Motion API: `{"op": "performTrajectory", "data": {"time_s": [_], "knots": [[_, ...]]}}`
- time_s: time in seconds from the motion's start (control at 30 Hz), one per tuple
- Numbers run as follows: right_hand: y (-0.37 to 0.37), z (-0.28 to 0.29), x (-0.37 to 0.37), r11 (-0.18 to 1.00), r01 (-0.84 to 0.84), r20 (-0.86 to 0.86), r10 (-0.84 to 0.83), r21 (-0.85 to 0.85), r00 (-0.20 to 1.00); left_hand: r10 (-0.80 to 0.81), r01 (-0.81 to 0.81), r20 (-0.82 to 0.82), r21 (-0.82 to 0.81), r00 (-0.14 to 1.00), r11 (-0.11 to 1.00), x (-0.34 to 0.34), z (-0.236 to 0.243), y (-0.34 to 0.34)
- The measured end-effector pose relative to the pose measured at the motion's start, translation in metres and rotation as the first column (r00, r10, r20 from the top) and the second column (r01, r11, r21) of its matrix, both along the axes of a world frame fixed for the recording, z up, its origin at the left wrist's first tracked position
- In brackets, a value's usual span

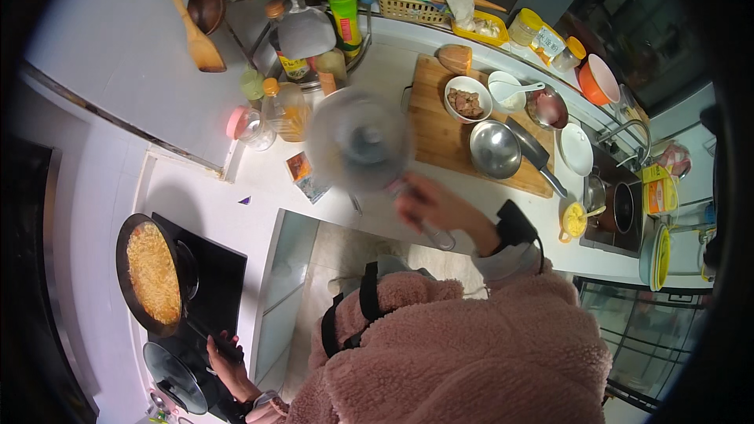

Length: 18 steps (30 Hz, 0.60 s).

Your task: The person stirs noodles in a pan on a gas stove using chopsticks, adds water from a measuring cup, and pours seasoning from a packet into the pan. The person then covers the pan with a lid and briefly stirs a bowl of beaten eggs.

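The left hand (226, 371) is closed around the black handle (204, 331) of a frying pan (122, 255), near the handle's end; the thumb side faces the pan and the fingers curl to the far side, where they are partly hidden. The pan is over the left part of the black cooktop (220, 259), at the person's left, and a golden, shredded-looking layer of food (153, 273) covers most of its base. Just beside it, nearer the person, is a glass lid (174, 377) with a dark knob, apart from the fingers

The right hand (428, 200) is gripping the handle of a round, sieve-like utensil (360, 140), its fingers bent around the handle and the wire end loop (440, 237) sticking out on the person's side. The utensil's wide, grey head is in front of the hand, over the counter (267, 180); it is too blurred to tell mesh from solid metal. A small colourful packet (301, 173) lies to the left of this head, and a wooden cutting board (440, 141) to its right, bearing a steel bowl (495, 149), a kitchen knife (534, 149) and a white bowl (481, 88) of meat pieces
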State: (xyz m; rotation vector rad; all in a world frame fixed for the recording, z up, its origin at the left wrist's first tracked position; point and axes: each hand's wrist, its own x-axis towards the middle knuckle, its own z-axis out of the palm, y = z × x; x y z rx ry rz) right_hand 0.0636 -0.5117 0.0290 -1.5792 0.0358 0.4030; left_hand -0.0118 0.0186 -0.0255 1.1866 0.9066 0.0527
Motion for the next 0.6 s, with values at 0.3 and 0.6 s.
{"op": "performTrajectory", "data": {"time_s": [0.3, 0.6], "knots": [[-0.077, -0.119, 0.142, 0.637, 0.442, -0.214, -0.405, 0.632, 0.889, 0.123, -0.126, 0.086, 0.027, 0.989, 0.992, -0.018, -0.003, -0.004], [-0.076, -0.169, 0.214, 0.690, 0.546, -0.211, -0.513, 0.475, 0.832, 0.153, -0.153, 0.061, -0.006, 0.986, 0.988, -0.054, 0.013, -0.052]]}}
